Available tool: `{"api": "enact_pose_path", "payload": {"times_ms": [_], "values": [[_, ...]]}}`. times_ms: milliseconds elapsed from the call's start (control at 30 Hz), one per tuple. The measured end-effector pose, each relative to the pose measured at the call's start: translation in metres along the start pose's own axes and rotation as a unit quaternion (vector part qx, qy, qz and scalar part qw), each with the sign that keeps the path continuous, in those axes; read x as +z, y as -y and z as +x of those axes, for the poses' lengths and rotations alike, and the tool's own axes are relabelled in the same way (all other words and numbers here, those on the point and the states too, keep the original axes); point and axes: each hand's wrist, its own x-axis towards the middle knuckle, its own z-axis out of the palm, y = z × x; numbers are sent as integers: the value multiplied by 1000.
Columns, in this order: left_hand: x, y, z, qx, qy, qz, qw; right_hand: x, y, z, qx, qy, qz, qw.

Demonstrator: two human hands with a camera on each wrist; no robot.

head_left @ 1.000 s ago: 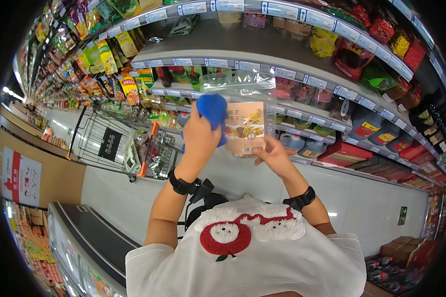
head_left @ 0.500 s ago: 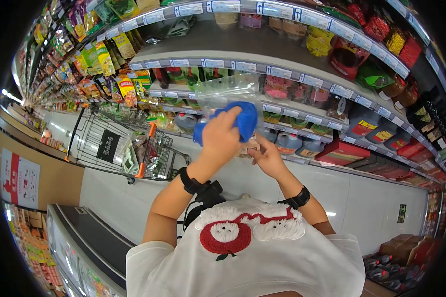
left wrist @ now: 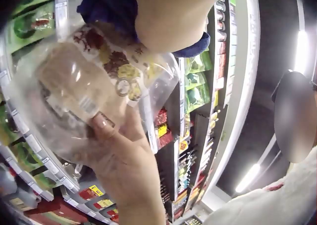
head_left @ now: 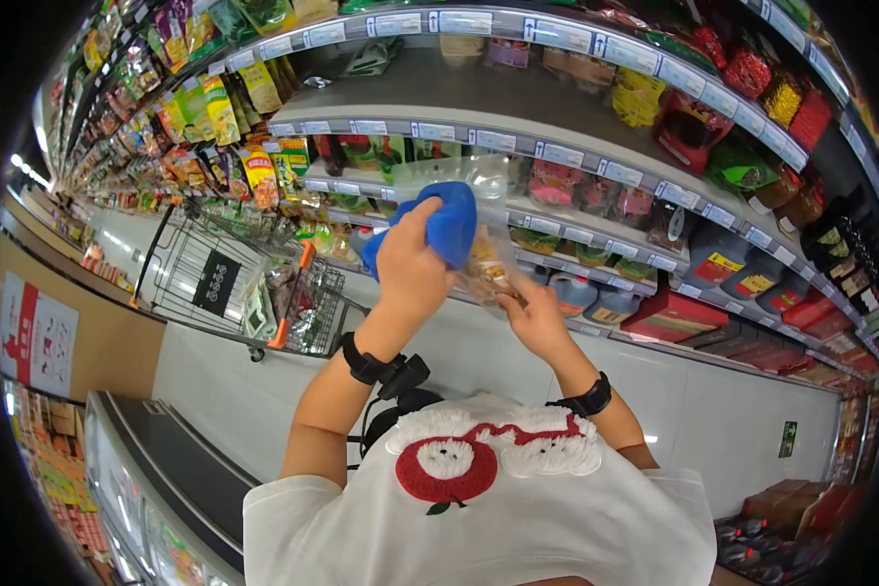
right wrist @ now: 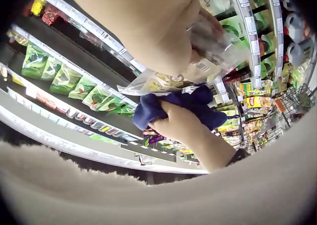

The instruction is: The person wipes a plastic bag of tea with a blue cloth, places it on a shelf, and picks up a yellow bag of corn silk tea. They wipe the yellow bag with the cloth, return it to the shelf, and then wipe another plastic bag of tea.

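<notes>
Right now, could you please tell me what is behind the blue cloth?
In the head view, a clear plastic pouch, held by the right hand, is behind the blue cloth; its top and right side show. The cloth hides the pouch's middle.

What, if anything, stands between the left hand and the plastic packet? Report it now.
The blue cloth, held in the left hand, overlaps the plastic packet in the head view; nothing else visible intervenes.
</notes>
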Motion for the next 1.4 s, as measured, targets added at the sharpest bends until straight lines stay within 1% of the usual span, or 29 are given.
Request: {"api": "enact_pose_path", "payload": {"times_ms": [33, 67, 100, 167, 200, 267, 367, 467, 567, 667, 767, 800, 900, 933, 1033, 1067, 1100, 1167, 1200, 1267, 1367, 1400], "values": [[-4, -3, 4, 3, -13, -19, 1000, 1, 2, 0, -16, -11, 3, 1000], [-6, -3, 7, 27, -17, -33, 999, 2, 6, -1, -31, -23, 6, 999], [-8, -4, 9, 28, -21, -41, 999, 2, 10, -1, -46, -35, 9, 998], [-12, -5, 13, 30, -30, -56, 998, -1, 18, 2, -106, -86, -31, 990], [-13, -4, 15, -8, -12, -53, 998, -3, 20, 4, -136, -112, -51, 983], [-15, 1, 18, -83, 26, -48, 995, -4, 6, 4, -131, -128, -96, 978], [-16, 13, 20, -85, 23, -10, 996, -10, 6, 2, -116, -159, -145, 970], [-10, 19, 17, -122, 16, 0, 992, -13, 3, 2, -114, -176, -168, 963], [-12, 3, 18, -123, 21, -51, 991, -14, 3, 2, -113, -164, -199, 960], [-20, -12, 17, -7, 43, -58, 997, -11, 0, 1, -108, -148, -202, 962], [-27, -16, 23, 52, 56, -46, 996, -14, -1, 0, -110, -144, -213, 960], [-24, -14, 23, -21, 82, -19, 996, -15, 0, -1, -111, -143, -220, 958], [-20, -1, 28, -90, 112, 40, 989, -18, -2, -2, -123, -157, -219, 955], [-16, 8, 26, -92, 118, 55, 987, -19, -2, -2, -122, -159, -201, 959], [-3, 25, 19, -127, 93, 60, 986, -20, -1, -1, -122, -173, -136, 968], [-1, 29, 17, -124, 95, 36, 987, -19, -1, -1, -125, -184, -108, 969], [4, 31, 14, -122, 79, 19, 989, -18, -2, -1, -129, -193, -80, 969], [13, 33, 9, -119, 47, -15, 992, -21, -3, -5, -41, -132, -9, 990], [15, 31, 8, -119, 58, -25, 991, -22, -3, -7, 4, -100, 27, 995], [18, 21, 3, -120, 80, -46, 988, -12, -18, -6, 39, -104, 130, 985], [35, 5, -20, -113, 188, -78, 973, -10, -20, -1, 78, -128, 255, 955], [36, -4, -27, -95, 187, -90, 974, -11, -18, 1, 89, -139, 292, 942]]}}
